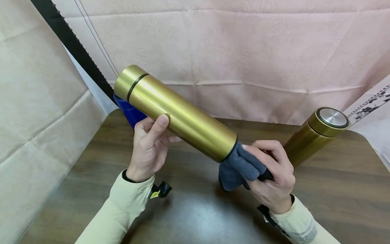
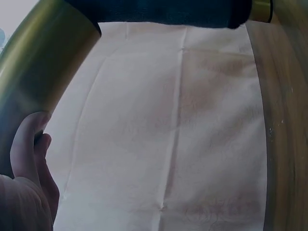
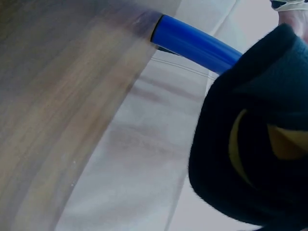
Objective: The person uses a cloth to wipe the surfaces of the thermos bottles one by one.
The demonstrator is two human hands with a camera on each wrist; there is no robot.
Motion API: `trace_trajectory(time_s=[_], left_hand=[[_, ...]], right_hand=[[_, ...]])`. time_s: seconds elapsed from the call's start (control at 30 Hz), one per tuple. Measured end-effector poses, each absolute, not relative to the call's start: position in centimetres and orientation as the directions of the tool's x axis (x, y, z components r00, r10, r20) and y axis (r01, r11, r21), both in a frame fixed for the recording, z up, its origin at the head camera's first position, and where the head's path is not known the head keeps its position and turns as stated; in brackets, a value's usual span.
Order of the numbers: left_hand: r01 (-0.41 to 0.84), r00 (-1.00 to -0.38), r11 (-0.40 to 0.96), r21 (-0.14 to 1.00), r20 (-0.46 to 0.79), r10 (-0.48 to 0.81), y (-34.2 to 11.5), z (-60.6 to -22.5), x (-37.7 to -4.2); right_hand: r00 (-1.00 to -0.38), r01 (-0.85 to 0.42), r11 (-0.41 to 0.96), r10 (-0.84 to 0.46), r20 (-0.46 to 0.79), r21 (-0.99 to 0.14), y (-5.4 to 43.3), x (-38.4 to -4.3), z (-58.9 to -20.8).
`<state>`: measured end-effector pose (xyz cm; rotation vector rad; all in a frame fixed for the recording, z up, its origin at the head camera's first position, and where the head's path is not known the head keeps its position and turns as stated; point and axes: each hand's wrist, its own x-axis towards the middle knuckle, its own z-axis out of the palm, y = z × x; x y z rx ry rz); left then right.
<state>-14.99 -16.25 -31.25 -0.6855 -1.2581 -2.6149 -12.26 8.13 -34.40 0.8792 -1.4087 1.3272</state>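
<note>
In the head view a gold thermos flask (image 1: 186,115) is held tilted above the table, its capped end up to the left. My left hand (image 1: 149,145) grips it around the middle, thumb along the near side. A dark grey-blue cloth (image 1: 234,169) is bunched in my right hand (image 1: 272,173), pressed at the flask's base. The left wrist view shows the gold flask (image 2: 48,53) with fingers (image 2: 26,144) around it and the cloth (image 2: 168,12) at its lower end. Dark cloth (image 3: 269,86) fills the right side of the right wrist view.
A second gold flask (image 1: 313,135) with a silver-topped lid stands just behind my right hand. Partly hidden behind the held flask is a blue cylindrical flask (image 1: 131,113). The wooden table (image 1: 195,217) ends at pale cloth walls (image 1: 243,61) at the back and left.
</note>
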Motion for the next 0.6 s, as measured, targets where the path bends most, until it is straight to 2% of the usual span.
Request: trace_trajectory(time_s=[0.07, 0.17, 0.27, 0.33, 0.43, 0.6], left_hand=[[0.322, -0.879, -0.644, 0.694, 0.471, 0.068, -16.2, -31.3, -15.0], [0.316, -0.878, -0.657, 0.685, 0.474, 0.073, -16.2, -31.3, -15.0], [0.318, -0.882, -0.654, 0.687, 0.467, 0.062, -16.0, -31.3, -15.0], [0.321, -0.884, -0.652, 0.687, 0.465, 0.056, -15.9, -31.3, -15.0], [0.308, -0.886, -0.666, 0.680, 0.459, 0.058, -15.8, -31.4, -15.0], [0.286, -0.894, -0.688, 0.667, 0.444, 0.058, -15.8, -31.5, -15.2]], right_hand=[[-0.294, -0.931, 0.185, 0.127, 0.947, -0.313, 8.1, -12.1, -34.2], [-0.374, -0.892, 0.233, 0.105, 0.922, -0.388, 8.3, -12.1, -34.1], [-0.468, -0.850, 0.255, 0.035, 0.883, -0.461, 8.7, -12.3, -34.3], [-0.509, -0.835, 0.256, -0.022, 0.861, -0.487, 9.0, -12.4, -34.6], [-0.514, -0.846, 0.227, -0.101, 0.852, -0.483, 9.3, -12.7, -35.0], [-0.417, -0.908, 0.154, -0.228, 0.880, -0.390, 9.4, -12.7, -35.0]])
